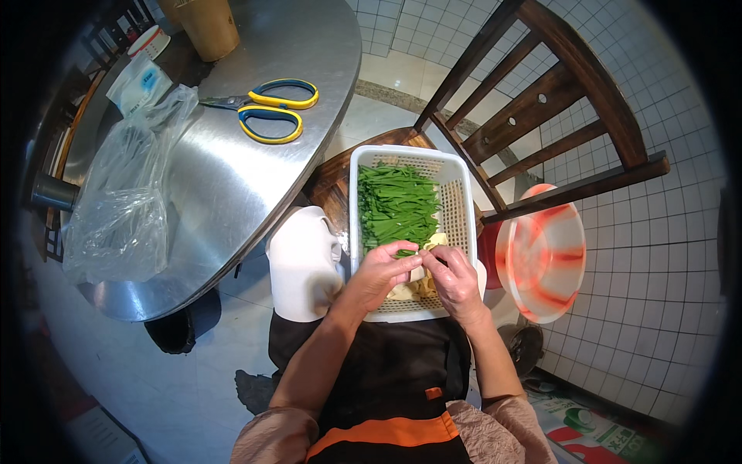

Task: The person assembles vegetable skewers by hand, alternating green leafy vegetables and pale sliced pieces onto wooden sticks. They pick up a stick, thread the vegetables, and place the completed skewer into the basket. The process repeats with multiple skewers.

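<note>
Both hands are over the near end of a white perforated plastic basket (410, 152), which stands on a wooden chair seat. My left hand (382, 274) has a small bunch of green stalks (405, 253) between its thumb and fingers. Close beside it, my right hand (457, 280) has its thumb and forefinger pinched together at the right end of those stalks; whether it grips anything is too small to tell. Cut green leafy stalks (397, 203) fill the left and far part of the basket. Pale yellow pieces (413, 290) lie below the hands.
On the round metal table (232, 180) at the left lie yellow-and-blue scissors (275, 110), a clear plastic bag (124, 197) and a tissue pack (139, 84). A wooden chair back (524, 113) rises at the right, beside an orange-and-white plastic basin (542, 255).
</note>
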A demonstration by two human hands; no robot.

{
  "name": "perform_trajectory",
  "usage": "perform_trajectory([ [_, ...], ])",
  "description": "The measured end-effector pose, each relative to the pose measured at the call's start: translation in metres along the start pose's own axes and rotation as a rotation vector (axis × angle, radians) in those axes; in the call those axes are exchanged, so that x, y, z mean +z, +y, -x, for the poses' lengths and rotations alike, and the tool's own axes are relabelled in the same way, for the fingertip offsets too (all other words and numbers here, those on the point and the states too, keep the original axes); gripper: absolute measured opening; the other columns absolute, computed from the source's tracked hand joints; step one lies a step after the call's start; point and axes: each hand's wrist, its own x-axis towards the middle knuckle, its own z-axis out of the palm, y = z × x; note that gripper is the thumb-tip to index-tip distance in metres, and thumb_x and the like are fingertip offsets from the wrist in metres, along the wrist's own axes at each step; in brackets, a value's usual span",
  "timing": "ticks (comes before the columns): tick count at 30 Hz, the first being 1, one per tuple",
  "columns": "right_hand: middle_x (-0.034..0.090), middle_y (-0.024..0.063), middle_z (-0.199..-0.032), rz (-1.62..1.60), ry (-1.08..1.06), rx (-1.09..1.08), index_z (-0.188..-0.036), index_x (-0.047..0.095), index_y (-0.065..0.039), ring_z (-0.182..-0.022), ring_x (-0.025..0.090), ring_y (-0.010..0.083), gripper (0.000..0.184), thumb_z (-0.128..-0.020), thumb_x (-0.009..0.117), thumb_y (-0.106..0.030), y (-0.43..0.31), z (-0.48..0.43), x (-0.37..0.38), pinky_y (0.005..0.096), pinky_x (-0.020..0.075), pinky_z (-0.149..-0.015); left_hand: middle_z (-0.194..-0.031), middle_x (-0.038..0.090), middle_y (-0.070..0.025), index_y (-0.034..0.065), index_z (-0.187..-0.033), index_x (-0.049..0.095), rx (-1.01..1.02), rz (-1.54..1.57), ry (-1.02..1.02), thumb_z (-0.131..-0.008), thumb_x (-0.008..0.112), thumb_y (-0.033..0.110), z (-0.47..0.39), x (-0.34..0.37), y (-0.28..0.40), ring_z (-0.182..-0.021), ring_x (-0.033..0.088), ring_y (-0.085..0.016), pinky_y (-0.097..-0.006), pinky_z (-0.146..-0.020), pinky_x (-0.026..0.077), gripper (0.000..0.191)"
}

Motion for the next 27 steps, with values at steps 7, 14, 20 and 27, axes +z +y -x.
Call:
perform_trajectory([
  [7, 0.062, 0.0117, -0.097, -0.353, 0.082, 0.380, -0.106, 0.069, 0.000, -0.085, 0.062, 0.0233, 0.020, -0.087, 0.068, -0.001, -0.012, 0.007, 0.000, 0.0316, 0.0512, -0.073, -0.096, 0.066, -0.0001, 0.0016, -0.114, 0.064, 0.107, -0.217, 0.023, -0.093, 0.068, 0.008, -0.001, 0.001, -0.002, -0.082, 0.058, -0.004, -0.0183, -0.072, 0.046, 0.023],
  [14, 0.065, 0.0121, -0.084, -0.284, 0.127, 0.509, -0.105, 0.067, 0.001, -0.066, 0.062, 0.0209, 0.013, -0.094, 0.064, -0.005, -0.018, 0.009, 0.013, 0.0317, 0.0500, -0.061, -0.095, 0.065, 0.0003, -0.0004, -0.114, 0.065, 0.190, -0.330, -0.017, -0.095, 0.065, 0.007, 0.000, 0.005, 0.000, -0.085, 0.058, -0.003, -0.0170, -0.073, 0.046, 0.021],
  [20, 0.065, 0.0127, -0.085, -0.247, 0.179, 0.461, -0.101, 0.066, 0.002, -0.067, 0.062, 0.0229, 0.010, -0.093, 0.064, -0.004, -0.019, 0.005, 0.018, 0.0330, 0.0490, -0.060, -0.091, 0.064, 0.0021, -0.0010, -0.116, 0.063, 0.199, -0.365, 0.033, -0.095, 0.065, 0.008, -0.003, 0.000, -0.004, -0.080, 0.055, -0.001, -0.0168, -0.068, 0.044, 0.023],
  [27, 0.064, 0.0132, -0.088, -0.281, 0.145, 0.468, -0.098, 0.068, 0.002, -0.074, 0.063, 0.0240, 0.009, -0.089, 0.065, 0.000, -0.016, 0.002, 0.020, 0.0328, 0.0499, -0.064, -0.100, 0.069, -0.0067, -0.0018, -0.130, 0.053, 0.104, -0.208, 0.039, -0.093, 0.067, 0.005, -0.005, -0.014, -0.007, -0.085, 0.065, -0.007, -0.0213, -0.074, 0.052, 0.040],
])
